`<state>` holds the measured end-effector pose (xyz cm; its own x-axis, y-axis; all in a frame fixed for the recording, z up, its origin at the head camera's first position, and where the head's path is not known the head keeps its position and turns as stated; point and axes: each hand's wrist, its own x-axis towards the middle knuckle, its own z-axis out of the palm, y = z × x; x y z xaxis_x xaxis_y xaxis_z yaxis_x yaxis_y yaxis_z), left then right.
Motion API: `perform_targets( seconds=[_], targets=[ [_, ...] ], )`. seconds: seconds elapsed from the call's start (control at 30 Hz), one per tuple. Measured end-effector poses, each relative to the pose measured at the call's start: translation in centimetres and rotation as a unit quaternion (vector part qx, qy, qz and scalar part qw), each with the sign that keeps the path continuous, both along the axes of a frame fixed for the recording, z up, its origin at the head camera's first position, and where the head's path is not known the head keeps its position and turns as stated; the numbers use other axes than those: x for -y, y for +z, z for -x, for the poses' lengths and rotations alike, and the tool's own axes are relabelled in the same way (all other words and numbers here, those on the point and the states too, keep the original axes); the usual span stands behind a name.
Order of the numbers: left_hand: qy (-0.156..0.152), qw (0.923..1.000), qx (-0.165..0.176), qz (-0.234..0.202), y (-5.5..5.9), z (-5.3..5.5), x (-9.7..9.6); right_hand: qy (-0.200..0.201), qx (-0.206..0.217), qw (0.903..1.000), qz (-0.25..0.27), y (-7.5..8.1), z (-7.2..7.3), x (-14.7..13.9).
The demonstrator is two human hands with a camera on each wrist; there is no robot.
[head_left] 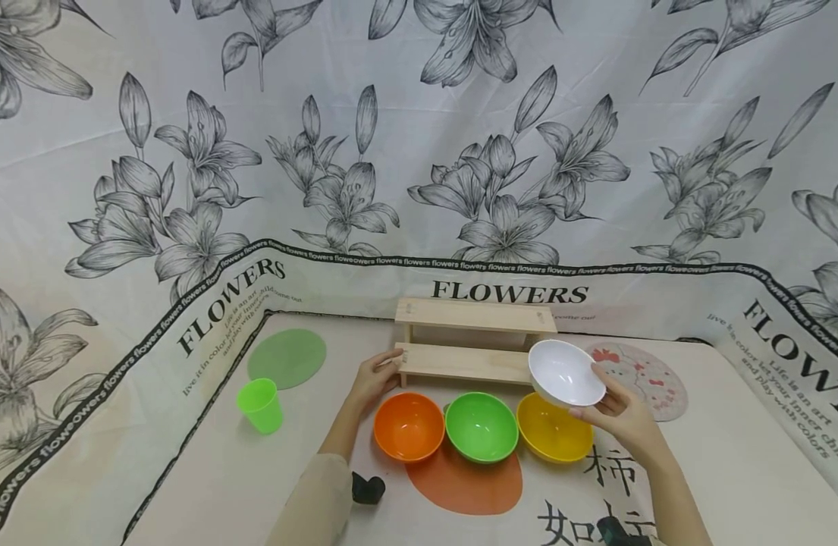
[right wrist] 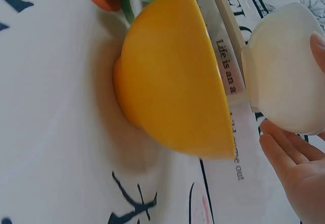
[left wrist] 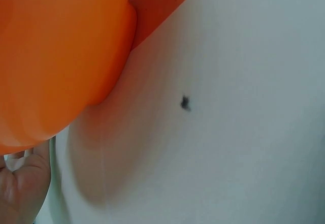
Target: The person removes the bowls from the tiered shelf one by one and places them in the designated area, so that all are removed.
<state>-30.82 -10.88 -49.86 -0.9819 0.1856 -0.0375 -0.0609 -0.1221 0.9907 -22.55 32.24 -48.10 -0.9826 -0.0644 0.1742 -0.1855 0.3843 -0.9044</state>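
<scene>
A white bowl [head_left: 565, 371] is in my right hand [head_left: 623, 417], with thumb and fingers at its right side. It is raised over the back of the yellow bowl [head_left: 553, 432] and tips slightly, its inside showing in the head view. My left hand [head_left: 378, 379] holds the left end of the lower step of a two-tier wooden stand [head_left: 466, 362]. In the left wrist view the orange bowl [left wrist: 56, 56] hides most of its fingers. The orange, green [head_left: 481, 427] and yellow bowls stand upright in a row before the stand.
To the left, a bright green cup [head_left: 262, 406] stands near a round green mat [head_left: 287, 358]. A round mat with red patterns [head_left: 654, 383] lies right of the stand. An orange disc [head_left: 466, 485] shows under the bowls. Flower-printed cloth [head_left: 350, 288] hangs behind the table.
</scene>
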Motion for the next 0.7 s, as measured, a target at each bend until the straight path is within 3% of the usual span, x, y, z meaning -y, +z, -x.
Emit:
perform_targets(
  seconds=[0.03,0.13,0.2,0.27,0.47,0.63,0.7],
  targets=[
    [0.001,1.0000,0.001,0.000,0.2,-0.2,0.0,-0.004,0.003,1.0000,-0.006,1.4,-1.0,0.5],
    [0.001,1.0000,-0.005,0.001,0.7,-0.6,0.0,-0.025,0.005,0.9993,-0.028,1.8,-1.9,-0.2],
    [0.000,1.0000,-0.004,0.003,1.0,-0.8,-0.1,-0.040,0.005,0.9986,-0.036,0.5,-1.7,-1.4],
    [-0.003,1.0000,-0.001,0.001,1.0,-0.8,0.0,-0.052,0.004,0.9979,-0.039,-1.9,-1.0,-3.3],
    [0.010,0.9999,0.003,-0.006,-0.9,0.5,-0.1,-0.097,0.027,0.9921,-0.075,-2.7,-2.0,-5.0],
    [0.021,0.9998,0.000,0.001,-1.3,0.7,-0.2,-0.111,0.030,0.9906,-0.075,-2.8,-2.8,-5.8],
    [0.022,0.9998,0.000,0.003,-1.2,0.7,-0.3,-0.118,0.052,0.9894,-0.065,-2.6,-3.2,-6.0]
  ],
)
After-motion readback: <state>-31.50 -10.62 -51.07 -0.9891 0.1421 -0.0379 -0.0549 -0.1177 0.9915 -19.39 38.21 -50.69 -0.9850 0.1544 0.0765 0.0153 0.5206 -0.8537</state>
